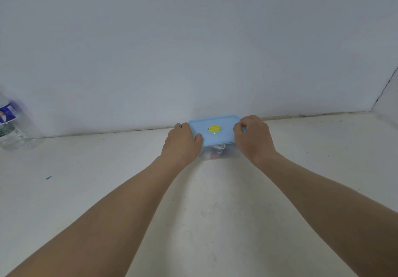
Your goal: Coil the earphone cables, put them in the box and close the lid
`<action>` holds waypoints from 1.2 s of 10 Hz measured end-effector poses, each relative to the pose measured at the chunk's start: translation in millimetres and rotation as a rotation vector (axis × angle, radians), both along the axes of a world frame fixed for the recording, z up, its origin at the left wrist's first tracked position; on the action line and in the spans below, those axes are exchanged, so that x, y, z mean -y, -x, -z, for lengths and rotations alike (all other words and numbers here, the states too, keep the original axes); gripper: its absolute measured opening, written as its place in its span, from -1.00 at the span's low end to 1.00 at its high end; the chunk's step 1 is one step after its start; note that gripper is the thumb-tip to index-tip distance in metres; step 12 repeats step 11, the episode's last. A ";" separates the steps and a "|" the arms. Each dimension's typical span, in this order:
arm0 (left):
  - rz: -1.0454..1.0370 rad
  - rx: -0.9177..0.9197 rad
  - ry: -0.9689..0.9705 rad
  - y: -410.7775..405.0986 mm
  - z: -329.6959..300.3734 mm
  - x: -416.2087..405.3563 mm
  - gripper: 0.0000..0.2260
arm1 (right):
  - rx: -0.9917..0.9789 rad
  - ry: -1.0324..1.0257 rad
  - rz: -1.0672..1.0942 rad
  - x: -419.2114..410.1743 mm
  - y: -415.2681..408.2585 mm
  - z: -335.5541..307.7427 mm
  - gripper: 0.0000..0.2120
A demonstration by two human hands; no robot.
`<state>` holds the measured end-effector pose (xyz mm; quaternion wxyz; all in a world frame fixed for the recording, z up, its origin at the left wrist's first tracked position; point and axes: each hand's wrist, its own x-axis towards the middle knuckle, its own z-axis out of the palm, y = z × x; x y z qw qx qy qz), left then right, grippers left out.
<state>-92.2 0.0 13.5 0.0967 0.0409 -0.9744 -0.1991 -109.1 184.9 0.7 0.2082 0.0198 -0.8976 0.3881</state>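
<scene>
Two hands, left hand [183, 141] and right hand [253, 137], grip one lid [217, 130].

A white, scuffed tabletop [193, 223] carries 1 clear plastic box [219, 154] with a blue lid, and 1 clear plastic water bottle [15, 126] far left.

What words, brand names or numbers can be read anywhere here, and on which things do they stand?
Nothing can be read.
Clear plastic water bottle, far left: its blue and white label carries print, too blurred to read.
Light blue plastic lid with the round yellow knob: a pale groove crosses the knob, but no letters or numbers show.
Transparent box under the lid: no text visible.
</scene>
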 end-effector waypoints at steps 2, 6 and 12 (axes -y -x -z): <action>0.074 0.025 0.149 5.5 2.7 -2.8 -0.60 | -0.017 -0.075 0.046 8.0 -7.1 2.7 -0.71; 0.275 -0.040 0.814 -0.1 13.2 -1.0 -0.74 | -0.023 0.038 0.092 18.9 -15.4 29.2 -0.81; 0.207 0.050 0.466 31.4 10.0 13.3 -0.61 | 0.027 0.068 0.066 28.2 7.2 30.5 -0.76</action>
